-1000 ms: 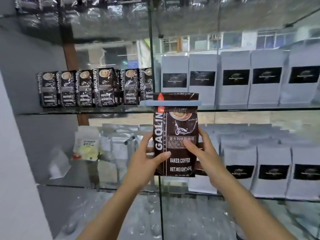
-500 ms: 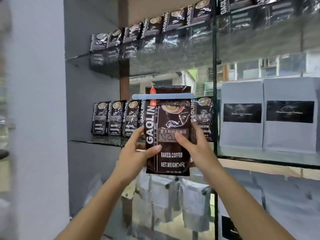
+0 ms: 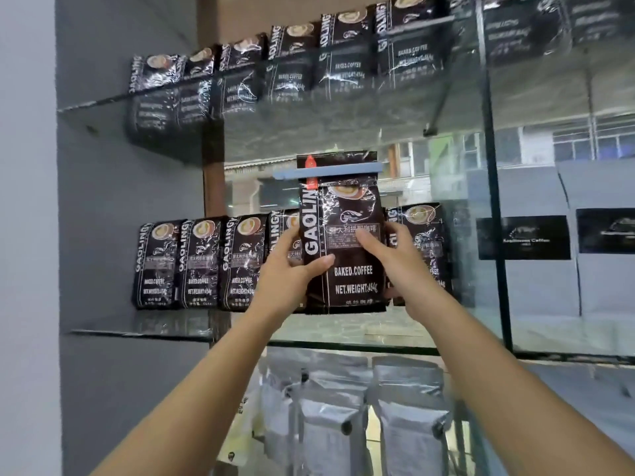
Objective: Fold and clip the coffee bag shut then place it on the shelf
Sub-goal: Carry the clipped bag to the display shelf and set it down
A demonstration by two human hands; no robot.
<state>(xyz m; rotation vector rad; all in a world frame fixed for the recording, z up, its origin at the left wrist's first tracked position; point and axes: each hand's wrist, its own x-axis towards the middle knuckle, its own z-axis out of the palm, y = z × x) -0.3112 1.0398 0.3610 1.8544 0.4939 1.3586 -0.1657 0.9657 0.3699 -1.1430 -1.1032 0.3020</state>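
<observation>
With both grips closed on it, my left hand (image 3: 292, 269) and right hand (image 3: 395, 262) hold the bag (image 3: 343, 242) upright, clip (image 3: 326, 170) across its folded top, over the glass shelf (image 3: 378, 333), amid a row of bags (image 3: 202, 262).

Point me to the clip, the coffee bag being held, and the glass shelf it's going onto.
clip (image 3: 343, 172): head view, middle of the blue bar across the folded top.
coffee bag (image 3: 343, 280): head view, front panel by the BAKED.COFFEE print.
glass shelf (image 3: 343, 329): head view, bare glass just below the bag.
</observation>
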